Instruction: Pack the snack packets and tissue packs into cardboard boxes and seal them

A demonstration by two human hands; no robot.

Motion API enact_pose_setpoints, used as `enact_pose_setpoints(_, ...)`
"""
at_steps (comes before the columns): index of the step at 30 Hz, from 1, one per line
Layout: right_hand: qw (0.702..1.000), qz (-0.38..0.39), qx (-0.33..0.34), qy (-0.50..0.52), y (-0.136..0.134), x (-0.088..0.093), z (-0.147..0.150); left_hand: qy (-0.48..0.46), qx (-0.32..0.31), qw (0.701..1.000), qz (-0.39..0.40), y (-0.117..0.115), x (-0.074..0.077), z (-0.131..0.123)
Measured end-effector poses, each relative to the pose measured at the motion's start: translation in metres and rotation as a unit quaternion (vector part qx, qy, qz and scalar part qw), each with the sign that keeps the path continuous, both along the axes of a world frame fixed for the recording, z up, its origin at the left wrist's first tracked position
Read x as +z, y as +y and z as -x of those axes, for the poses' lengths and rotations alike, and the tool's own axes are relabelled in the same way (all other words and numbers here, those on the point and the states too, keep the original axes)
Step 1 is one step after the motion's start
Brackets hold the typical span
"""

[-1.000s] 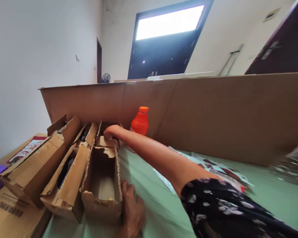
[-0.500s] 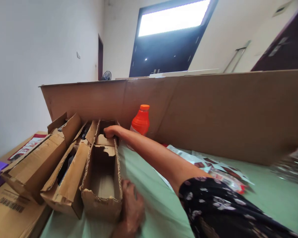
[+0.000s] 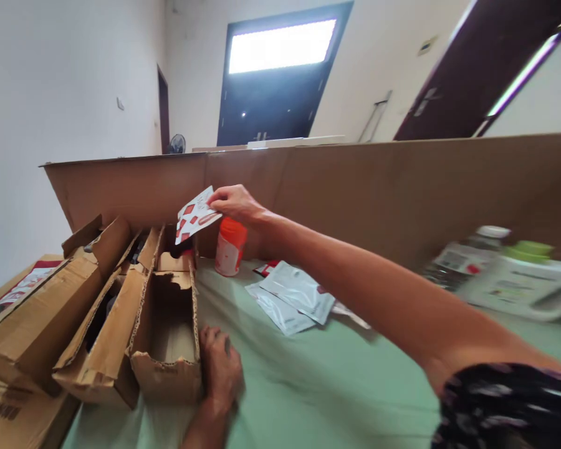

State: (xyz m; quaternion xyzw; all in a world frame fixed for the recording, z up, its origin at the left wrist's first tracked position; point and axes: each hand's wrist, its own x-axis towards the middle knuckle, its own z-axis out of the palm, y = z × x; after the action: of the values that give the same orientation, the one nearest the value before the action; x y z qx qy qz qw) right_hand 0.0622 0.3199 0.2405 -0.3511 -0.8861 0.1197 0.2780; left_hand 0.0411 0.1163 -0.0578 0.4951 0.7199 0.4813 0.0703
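At the far left a red-and-white printed sheet (image 3: 21, 288) lies flat on a brown surface, partly under the first of 3 open cardboard cartons. The left carton (image 3: 42, 312), the middle carton (image 3: 103, 340) and the right carton (image 3: 166, 333) lie side by side with torn flaps, their open ends toward the camera.

The left hand (image 3: 220, 369) rests on the green cloth (image 3: 308, 386), pressed against the near right corner of the right carton. Its fingers are bent against the cardboard wall; whether they grip the edge cannot be told.

Above the far end of that carton the right hand (image 3: 236, 202) pinches a white packet with red print (image 3: 195, 216) by its upper right corner, between thumb and fingers. The packet hangs tilted in the air, clear of the carton. Just behind and below it stands an orange bottle (image 3: 230, 247), close to the tall cardboard wall (image 3: 378, 187).

Right of the bottle, 2 silver pouches (image 3: 295, 298) lie overlapping on the cloth. At the far right, blurred, stand a clear bottle with a white cap (image 3: 467, 255) and a white container with a green lid (image 3: 518, 285).
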Motion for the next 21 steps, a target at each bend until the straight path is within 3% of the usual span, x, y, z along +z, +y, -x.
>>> enact_pose_setpoints(3, 0.999, -0.008, -0.051, 0.014, -0.007, -0.013, -0.085, 0.008, -0.01, 1.0, -0.005, 0.001, -0.001, 0.003)
enact_pose_setpoints(6, 0.992, 0.002, -0.122, -0.014, -0.017, -0.041, -0.16, 0.018, -0.019, 1.0, -0.008, 0.003, -0.002, 0.005)
enact_pose_setpoints(9, 0.98, 0.02, -0.183, -0.07, -0.025, -0.068, -0.208, 0.026, -0.023, 0.999, -0.01, 0.003, -0.003, 0.006)
enact_pose_setpoints(11, 0.974, 0.019, -0.2, -0.101, -0.027, -0.077, -0.219, 0.029, -0.02, 0.999, -0.009, 0.003, -0.003, 0.006)
enact_pose_setpoints(13, 0.975, 0.004, -0.189, -0.117, -0.029, -0.078, -0.211, 0.029, -0.014, 0.999, -0.009, 0.002, -0.002, 0.005)
enact_pose_setpoints(15, 0.981, -0.014, -0.145, -0.125, -0.032, -0.072, -0.183, 0.027, -0.009, 1.0, -0.007, 0.001, -0.002, 0.003)
enact_pose_setpoints(21, 0.978, -0.052, 0.073, -0.186, -0.042, -0.04, -0.024, 0.005, 0.009, 1.0, 0.007, -0.001, -0.002, -0.002)
